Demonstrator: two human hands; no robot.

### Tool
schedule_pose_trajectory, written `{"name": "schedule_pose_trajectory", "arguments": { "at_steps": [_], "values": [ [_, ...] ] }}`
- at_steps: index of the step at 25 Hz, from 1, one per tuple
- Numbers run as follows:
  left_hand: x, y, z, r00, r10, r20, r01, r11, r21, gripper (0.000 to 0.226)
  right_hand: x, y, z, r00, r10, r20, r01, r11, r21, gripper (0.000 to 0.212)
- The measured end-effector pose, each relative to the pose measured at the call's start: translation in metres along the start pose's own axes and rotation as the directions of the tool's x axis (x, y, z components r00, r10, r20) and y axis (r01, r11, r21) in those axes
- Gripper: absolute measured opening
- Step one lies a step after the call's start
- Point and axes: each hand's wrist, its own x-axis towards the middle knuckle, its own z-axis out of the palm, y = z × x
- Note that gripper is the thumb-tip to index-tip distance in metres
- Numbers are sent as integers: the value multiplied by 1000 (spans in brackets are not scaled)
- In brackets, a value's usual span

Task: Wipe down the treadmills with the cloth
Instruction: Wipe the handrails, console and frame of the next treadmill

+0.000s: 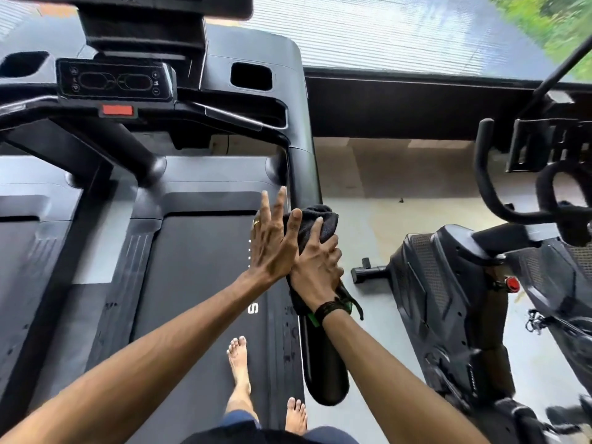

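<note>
The person stands barefoot on the treadmill's belt [198, 283], and both hands meet over its right side handrail [323, 363]. The right hand [317, 270] grasps the dark cloth [323, 221], fingers curled round the bunched fabric at the rail, while the left hand [275, 245] is released, its fingers straight and spread, the palm touching the near side of the cloth and the right hand's knuckles. The cloth sits on the upper stretch of that rail, just where it rises toward the console [117, 80]; a tail of it hangs below the wrist, seemingly with a green edge, though blur makes that uncertain. To do this stroke well, the cloth should probably wrap the rail all the way round rather than ride its top, and travel in one long pass from the far end to the padded near end, the free hand steadying. The hanging tail is best gathered in so it does not drag. As for containers, the console carries two dark recessed cup holders, one at the far left [24, 64] and one at the right [251, 75]; both look empty, and their hollows likely want a wipe too.
</note>
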Motion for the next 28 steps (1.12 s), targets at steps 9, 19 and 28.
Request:
{"name": "schedule_pose_trajectory", "arguments": {
  "at_steps": [9, 19, 28],
  "values": [
    [112, -21, -32, 996, 90, 18, -88, 990, -115, 74, 147, -73, 2, 997, -22, -75, 11, 990, -144, 75],
    [149, -18, -33, 947, 227, 226, -223, 974, -43, 68, 209, -38, -16, 966, 217, 142, -256, 886, 387, 49],
    [119, -10, -24, 994, 90, 65, -88, 996, -28, 37, 89, -64, -4, 959, 270, -90, -267, 963, 49, 62]
  ]
}}
